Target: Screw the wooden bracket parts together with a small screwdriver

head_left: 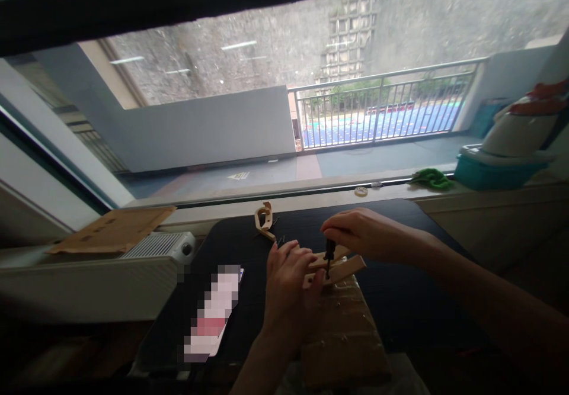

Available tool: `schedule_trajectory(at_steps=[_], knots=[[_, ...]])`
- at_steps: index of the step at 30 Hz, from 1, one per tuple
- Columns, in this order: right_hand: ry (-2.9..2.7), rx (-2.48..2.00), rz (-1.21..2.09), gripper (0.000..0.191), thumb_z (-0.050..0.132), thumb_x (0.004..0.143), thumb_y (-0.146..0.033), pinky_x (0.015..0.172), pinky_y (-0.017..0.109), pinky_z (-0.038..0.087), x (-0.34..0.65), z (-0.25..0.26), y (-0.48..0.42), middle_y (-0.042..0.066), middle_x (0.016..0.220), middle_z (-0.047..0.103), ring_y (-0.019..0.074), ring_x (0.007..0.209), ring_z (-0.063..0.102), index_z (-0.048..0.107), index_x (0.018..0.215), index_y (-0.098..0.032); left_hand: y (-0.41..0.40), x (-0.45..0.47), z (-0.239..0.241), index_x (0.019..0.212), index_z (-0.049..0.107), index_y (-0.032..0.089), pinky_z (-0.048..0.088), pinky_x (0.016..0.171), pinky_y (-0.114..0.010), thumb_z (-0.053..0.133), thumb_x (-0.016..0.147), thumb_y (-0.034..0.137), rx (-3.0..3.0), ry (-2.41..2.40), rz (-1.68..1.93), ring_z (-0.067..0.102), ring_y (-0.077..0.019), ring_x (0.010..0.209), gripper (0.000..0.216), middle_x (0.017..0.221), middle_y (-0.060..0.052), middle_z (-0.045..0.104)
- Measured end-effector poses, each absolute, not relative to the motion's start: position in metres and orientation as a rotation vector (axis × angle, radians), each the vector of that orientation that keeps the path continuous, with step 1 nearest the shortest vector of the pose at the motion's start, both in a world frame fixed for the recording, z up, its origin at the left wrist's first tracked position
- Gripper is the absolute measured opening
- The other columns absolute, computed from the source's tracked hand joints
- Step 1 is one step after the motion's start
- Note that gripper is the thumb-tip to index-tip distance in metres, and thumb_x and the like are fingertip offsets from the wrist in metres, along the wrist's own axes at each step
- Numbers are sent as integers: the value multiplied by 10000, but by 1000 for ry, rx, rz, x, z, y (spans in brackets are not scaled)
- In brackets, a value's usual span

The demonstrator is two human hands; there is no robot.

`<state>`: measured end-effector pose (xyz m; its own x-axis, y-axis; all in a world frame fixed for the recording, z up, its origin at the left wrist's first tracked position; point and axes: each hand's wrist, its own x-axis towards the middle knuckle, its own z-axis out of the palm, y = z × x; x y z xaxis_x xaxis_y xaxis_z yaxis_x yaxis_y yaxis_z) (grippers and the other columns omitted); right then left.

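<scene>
In my right hand [362, 232] is a dark-handled screwdriver [329, 250], held upright from above with its tip down at a pale wooden piece [349, 269]. My left hand [291, 276] is closed on the near end of that wood, its fingers over the top and the thumb along the side. Dark round spots show on the wood beside the thumb. Under the wood lies a brown block [340, 341] that looks wrapped in clear tape, with small shiny spots on top. Whether the tip sits in a screw is too small to tell.
A curved wooden piece [264, 220] and a few thin dark screws or nails lie at the table's back. A blurred pinkish flat item [213, 315] is on the black table [400, 217] at left. Tape roll [361, 192] and green cloth [430, 179] rest on the sill.
</scene>
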<state>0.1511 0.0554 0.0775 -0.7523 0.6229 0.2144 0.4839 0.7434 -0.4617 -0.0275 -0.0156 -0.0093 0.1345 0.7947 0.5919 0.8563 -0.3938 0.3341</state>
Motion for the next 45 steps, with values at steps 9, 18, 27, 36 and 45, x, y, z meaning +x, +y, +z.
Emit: schedule_trajectory(at_steps=[9, 18, 27, 36, 45], knots=[[-2301, -989, 792, 417, 327, 925, -438, 604, 258, 423, 193, 66, 61, 50, 791, 626, 126, 663, 563, 598, 1026, -137, 11, -5, -2, 1028, 455, 226, 293, 998, -552, 590, 749, 212, -2286, -1949, -1537, 629, -206, 898, 310, 870, 6, 653], [-2060, -1422, 425, 313, 445, 845, -371, 729, 351, 472, 295, -59, 104, 95, 912, 688, 244, 807, 634, 674, 939, -178, 9, -20, 5, 1257, 432, 298, 188, 1072, -512, 525, 833, 178, -2434, -1635, -1212, 602, -149, 877, 451, 888, 33, 630], [-1934, -1347, 310, 233, 450, 828, -263, 860, 378, 439, 228, -125, 105, 59, 970, 670, 224, 926, 582, 671, 870, -204, 11, -14, 11, 985, 624, 241, 464, 807, -299, 615, 799, 209, -2328, -1555, -1664, 581, -158, 873, 188, 915, -11, 601], [-1877, -1332, 232, 197, 468, 814, -214, 869, 372, 440, 230, -139, 103, 52, 976, 666, 211, 934, 579, 663, 844, -206, 14, -18, 12, 1025, 636, 248, 444, 871, -311, 600, 801, 161, -2444, -1519, -1724, 594, -150, 890, 243, 937, -6, 621], [-1874, -1327, 211, 197, 464, 823, -215, 860, 379, 444, 229, -137, 101, 52, 968, 667, 212, 922, 580, 659, 849, -202, 14, -10, 4, 1006, 635, 275, 442, 813, -269, 651, 775, 189, -2377, -1558, -1810, 547, -144, 918, 247, 971, 4, 548]])
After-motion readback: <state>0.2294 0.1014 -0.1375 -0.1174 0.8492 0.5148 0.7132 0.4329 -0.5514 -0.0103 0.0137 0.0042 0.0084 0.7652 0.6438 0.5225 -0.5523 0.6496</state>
